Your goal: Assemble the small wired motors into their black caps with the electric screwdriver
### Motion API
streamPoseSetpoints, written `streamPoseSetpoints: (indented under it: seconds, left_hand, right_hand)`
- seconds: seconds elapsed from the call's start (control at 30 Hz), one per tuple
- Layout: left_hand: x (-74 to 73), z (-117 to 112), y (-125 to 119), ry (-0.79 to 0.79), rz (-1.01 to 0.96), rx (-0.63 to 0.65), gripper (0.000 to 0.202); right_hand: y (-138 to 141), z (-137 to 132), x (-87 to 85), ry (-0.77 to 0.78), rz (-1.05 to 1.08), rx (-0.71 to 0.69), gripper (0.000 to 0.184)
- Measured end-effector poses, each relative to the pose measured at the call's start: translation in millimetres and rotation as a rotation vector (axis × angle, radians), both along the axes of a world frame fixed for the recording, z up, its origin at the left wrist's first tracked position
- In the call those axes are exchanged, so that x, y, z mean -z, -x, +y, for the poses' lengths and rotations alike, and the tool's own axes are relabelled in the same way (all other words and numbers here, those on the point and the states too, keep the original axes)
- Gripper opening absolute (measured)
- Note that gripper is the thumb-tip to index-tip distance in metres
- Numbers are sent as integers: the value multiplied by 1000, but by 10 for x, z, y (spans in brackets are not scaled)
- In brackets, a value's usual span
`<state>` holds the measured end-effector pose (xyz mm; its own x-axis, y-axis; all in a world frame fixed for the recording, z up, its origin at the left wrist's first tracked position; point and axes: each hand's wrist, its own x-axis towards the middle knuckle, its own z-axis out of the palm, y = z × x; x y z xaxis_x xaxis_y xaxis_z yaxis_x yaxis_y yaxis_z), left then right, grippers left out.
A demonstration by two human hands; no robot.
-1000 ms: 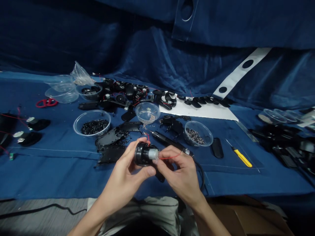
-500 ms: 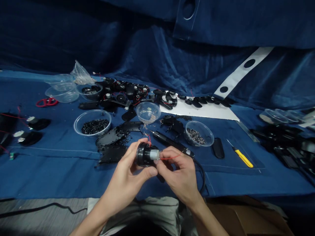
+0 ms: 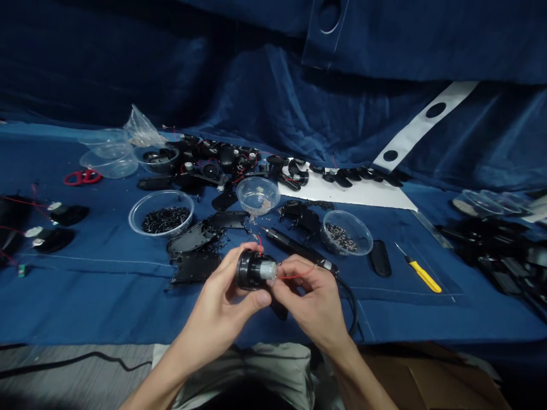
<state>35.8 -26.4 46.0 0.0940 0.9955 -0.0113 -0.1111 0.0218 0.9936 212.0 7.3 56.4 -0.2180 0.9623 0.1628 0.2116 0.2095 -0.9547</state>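
Observation:
Above the front of the table, my left hand point(image 3: 228, 304) is closed around a round black motor housing point(image 3: 247, 270). A small silver motor point(image 3: 268, 270) sticks out of the housing toward the right. My right hand point(image 3: 314, 302) has thumb and fingertips pinched at the motor's end on a thin red wire point(image 3: 294, 277), which runs across the fingers. Another short red wire point(image 3: 260, 244) rises behind the housing. Below the hands, a dark part point(image 3: 278, 308) shows between them, partly covered. A black electric screwdriver point(image 3: 290, 244) lies just behind, its cable curving past my right wrist.
Bowls of black screws point(image 3: 161, 213) and small metal screws point(image 3: 347, 232) flank the work spot. Black shell pieces point(image 3: 196, 266) lie left of my hands. A yellow-handled screwdriver point(image 3: 423, 276) lies right, red scissors point(image 3: 82, 177) far left. Several black assemblies point(image 3: 213, 156) are heaped behind.
Both hands keep their grips and have hardly moved. The dark part below the housing shows more between the hands. The whole view has shifted very slightly.

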Motion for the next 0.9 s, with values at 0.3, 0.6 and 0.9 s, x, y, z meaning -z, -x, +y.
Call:
streamPoseSetpoints:
  seconds: [0.3, 0.6, 0.9]
  left_hand:
    - [-14, 5, -11, 33, -20, 5, 54]
    - [340, 51, 242, 108, -389, -109, 53]
    - [607, 11, 243, 254, -837, 106, 54]
  right_hand:
    - [-10, 10, 10, 33, -35, -44, 10]
    - [-402, 73, 424, -207, -467, 306, 28]
    - [-631, 324, 1023, -458, -1192, 410, 35]
